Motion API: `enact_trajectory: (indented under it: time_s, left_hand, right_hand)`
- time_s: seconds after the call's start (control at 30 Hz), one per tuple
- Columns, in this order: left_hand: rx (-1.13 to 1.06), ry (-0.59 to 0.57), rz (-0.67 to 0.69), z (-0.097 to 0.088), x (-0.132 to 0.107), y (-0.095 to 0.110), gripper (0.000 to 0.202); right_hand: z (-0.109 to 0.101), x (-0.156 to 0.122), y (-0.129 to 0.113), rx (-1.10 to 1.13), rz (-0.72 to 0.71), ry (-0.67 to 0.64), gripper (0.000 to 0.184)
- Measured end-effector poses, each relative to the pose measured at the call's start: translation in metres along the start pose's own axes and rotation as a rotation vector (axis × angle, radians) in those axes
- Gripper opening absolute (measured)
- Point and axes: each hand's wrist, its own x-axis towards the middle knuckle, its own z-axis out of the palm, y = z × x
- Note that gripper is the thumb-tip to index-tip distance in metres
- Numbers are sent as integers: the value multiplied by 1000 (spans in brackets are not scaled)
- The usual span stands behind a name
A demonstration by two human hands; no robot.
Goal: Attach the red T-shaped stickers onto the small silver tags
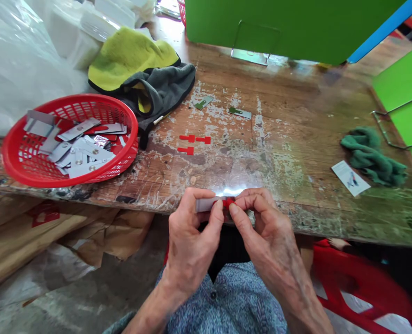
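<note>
Landmark: the red oval openwork plastic basket (70, 180), on the worn brown wooden table (296, 153), holding a loose pile of flat grey pieces (87, 153). Both hands were right of the basket and nearer the wearer. Left hand (194, 236) was the closer one to it; its fingers pinched a narrow flat grey strip (203, 205), long axis running left–right, one end towards the basket. Right hand (268, 227) had its fingers closed on a small red plastic piece (228, 202) at the strip's other end, the end away from the basket. The red piece lay between the two thumbs; whether it was seated on the strip, couldn't tell, thumbs covered it. Three small red plastic tabs (185, 150) lay right of the basket, two green-and-silver flat pieces (240, 112) right and farther off.
</note>
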Motion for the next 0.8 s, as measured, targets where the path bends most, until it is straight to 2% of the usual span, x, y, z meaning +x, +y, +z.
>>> enact_trajectory:
  time_s: [0.1,0.23,0.57,0.73,0.8]
  left_hand:
    - [-260,-86,-242,-4,10,4,13]
    - [-371,-87,-355,-7,14,4,17]
    - [-398,-94,-442,-10,14,7,11]
    - [-395,-79,-367,-8,12,5,15]
    - [-384,-81,-343,-7,11,5,14]
  right_hand:
    - [-3,2,3,122,94,-68,19]
    - [-5,4,5,220,177,-124,20]
    - [-3,6,6,333,315,-179,23]
    - [-3,5,5,296,248,-158,20]
    - [0,2,4,205,172,-97,16]
